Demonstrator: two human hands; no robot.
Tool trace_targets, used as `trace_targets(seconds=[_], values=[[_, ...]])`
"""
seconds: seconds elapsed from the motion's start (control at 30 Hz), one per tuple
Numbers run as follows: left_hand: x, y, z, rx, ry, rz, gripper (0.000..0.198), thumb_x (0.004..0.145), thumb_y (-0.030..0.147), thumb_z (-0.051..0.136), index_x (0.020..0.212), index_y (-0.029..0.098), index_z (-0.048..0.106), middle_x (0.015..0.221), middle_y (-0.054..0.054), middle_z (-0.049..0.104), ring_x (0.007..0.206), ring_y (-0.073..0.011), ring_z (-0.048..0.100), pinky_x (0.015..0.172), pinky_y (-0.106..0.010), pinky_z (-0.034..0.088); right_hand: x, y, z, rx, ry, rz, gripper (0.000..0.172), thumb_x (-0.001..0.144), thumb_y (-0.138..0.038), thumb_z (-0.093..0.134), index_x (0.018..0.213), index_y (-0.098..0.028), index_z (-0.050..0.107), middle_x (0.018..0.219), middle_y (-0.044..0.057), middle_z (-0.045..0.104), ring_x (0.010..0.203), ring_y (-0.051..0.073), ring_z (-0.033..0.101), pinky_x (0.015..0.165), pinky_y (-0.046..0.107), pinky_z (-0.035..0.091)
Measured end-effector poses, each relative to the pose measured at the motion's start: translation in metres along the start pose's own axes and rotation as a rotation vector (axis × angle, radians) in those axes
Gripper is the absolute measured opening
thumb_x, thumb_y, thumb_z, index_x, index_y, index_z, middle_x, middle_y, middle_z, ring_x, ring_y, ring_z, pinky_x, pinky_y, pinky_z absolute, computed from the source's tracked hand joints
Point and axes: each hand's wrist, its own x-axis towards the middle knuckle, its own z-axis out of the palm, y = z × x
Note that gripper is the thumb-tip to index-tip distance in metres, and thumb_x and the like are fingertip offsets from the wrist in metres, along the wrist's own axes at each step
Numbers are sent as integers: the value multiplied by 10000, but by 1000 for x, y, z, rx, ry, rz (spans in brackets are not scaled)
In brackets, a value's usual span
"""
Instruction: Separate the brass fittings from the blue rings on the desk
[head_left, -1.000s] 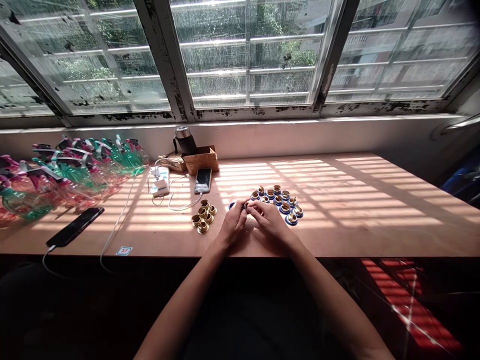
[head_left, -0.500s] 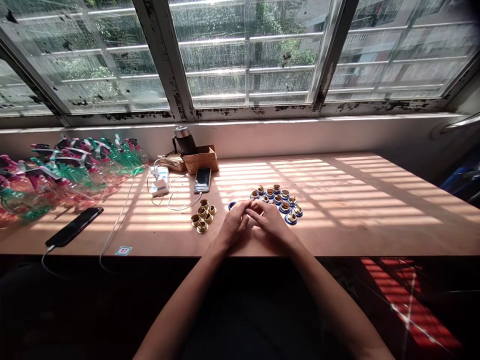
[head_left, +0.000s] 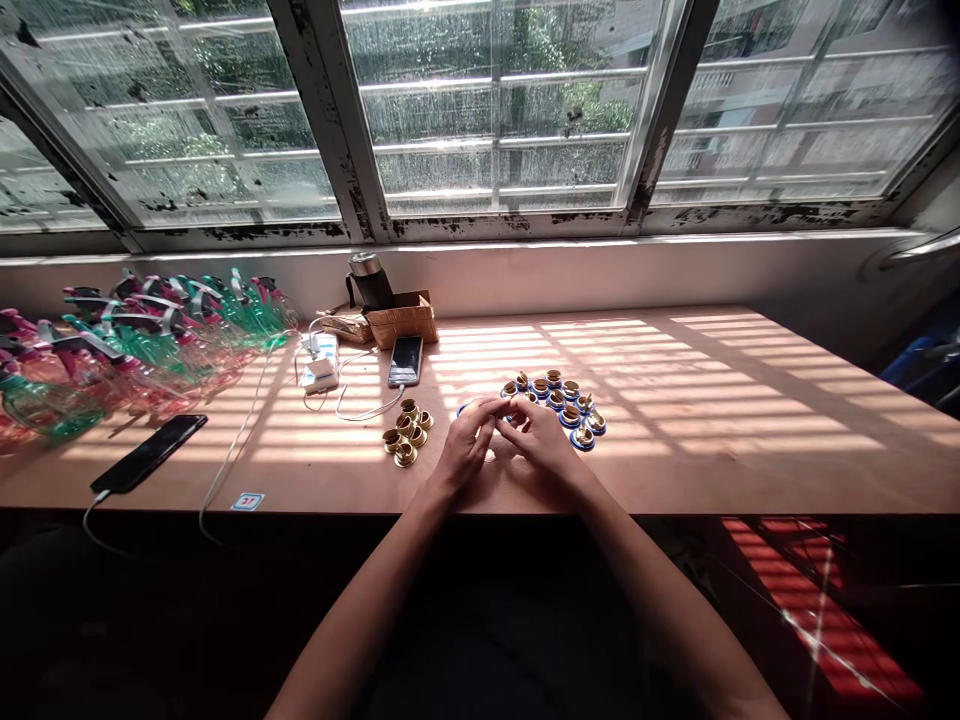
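Observation:
Over the front middle of the table, my left hand (head_left: 466,440) and my right hand (head_left: 541,436) meet at the fingertips. Both have their fingers bent and closed together; whatever they pinch is too small or hidden to name. Behind the left fingers peeks the edge of a blue ring-like piece (head_left: 462,410). Left of my hands sits a small cluster of gold-coloured round metal pieces (head_left: 405,432). Close by on the right, partly behind my right hand, stand several gold pieces on blue round bases (head_left: 570,413).
Clear green and pink bottles (head_left: 150,345) with trigger tops crowd the left of the table (head_left: 712,440). A black phone (head_left: 150,453) lies in front of them. Farther back are a power strip (head_left: 320,365), a second phone (head_left: 406,360), a cardboard box (head_left: 405,320) and a flask (head_left: 370,282).
My fingers have shifted slightly at the fingertips, the left ones straightening a little. A bit more table shows under my hands; the clusters have stayed in place.

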Motion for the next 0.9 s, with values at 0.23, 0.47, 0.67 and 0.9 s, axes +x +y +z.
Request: trace_targets(seconds=[0.23, 0.47, 0.67, 0.9], values=[[0, -6, 2, 49, 57, -64, 383, 1035, 348, 528, 1380, 201, 608, 1305, -119, 709, 1169, -249, 687, 1015, -396, 531, -2, -4, -1, -6, 7, -8, 188, 879, -318, 709, 1046, -238, 675, 944, 31, 769, 758, 189, 713, 644, 294, 537], [0, 2, 0, 44, 46, -91, 339, 1042, 366, 503, 1319, 222, 636, 1171, -97, 744, 1053, -241, 713, 920, -369, 550, -2, -6, 0, 36, 25, -5, 369, 861, -319, 724, 1186, -241, 568, 1066, 54, 772, 787, 192, 720, 665, 307, 552], [-1, -3, 1, 57, 73, -20, 331, 1030, 277, 512, 1329, 221, 641, 1227, -94, 732, 1103, -227, 702, 976, -369, 537, -2, -11, 0, 20, -3, -3, 358, 882, -342, 726, 1193, -248, 573, 1069, 45, 783, 793, 191, 735, 670, 304, 556], [-4, -7, 2, 21, 115, -65, 339, 952, 193, 592, 1274, 216, 697, 1177, -68, 767, 1025, -214, 741, 907, -321, 571, -3, -11, -2, 44, -63, 15, 265, 956, -354, 644, 1194, -264, 572, 1050, 31, 798, 797, 193, 743, 652, 293, 531]])
